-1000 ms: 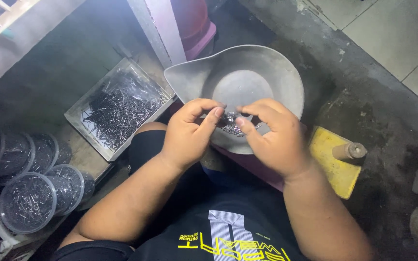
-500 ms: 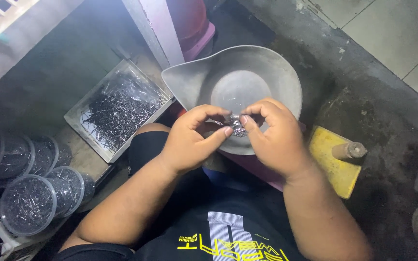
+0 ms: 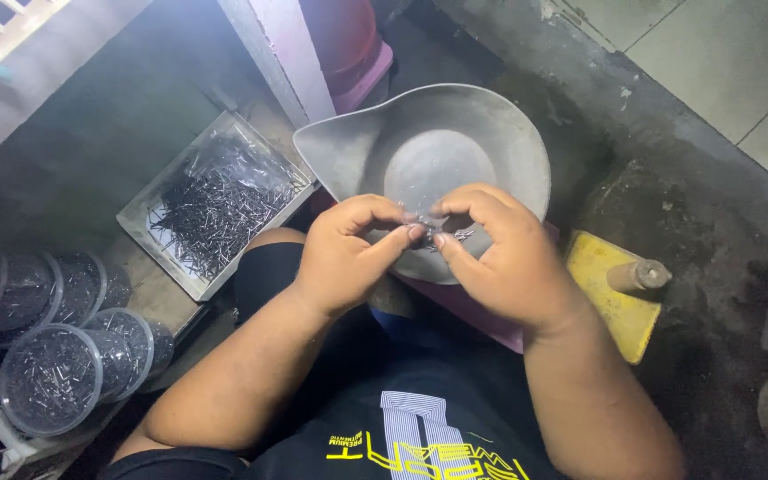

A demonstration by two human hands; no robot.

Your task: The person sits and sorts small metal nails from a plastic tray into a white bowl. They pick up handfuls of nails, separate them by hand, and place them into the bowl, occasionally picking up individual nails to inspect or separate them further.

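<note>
Both hands still over the pan [image 3: 455, 133], no real shift vs a sec ago; view just drifted a bit. L hand [image 3: 344, 253] & R hand [image 3: 500, 258] pinched together on a small bunch of nails [image 3: 449, 236], thumbs & forefingers closed on it, just above pan's near rim. Bundle looks tighter now, so I judge sorting's ongoing. Nail tray [image 3: 215, 200] to my left, tubs [image 3: 51, 378] beyond, untouched.
</note>
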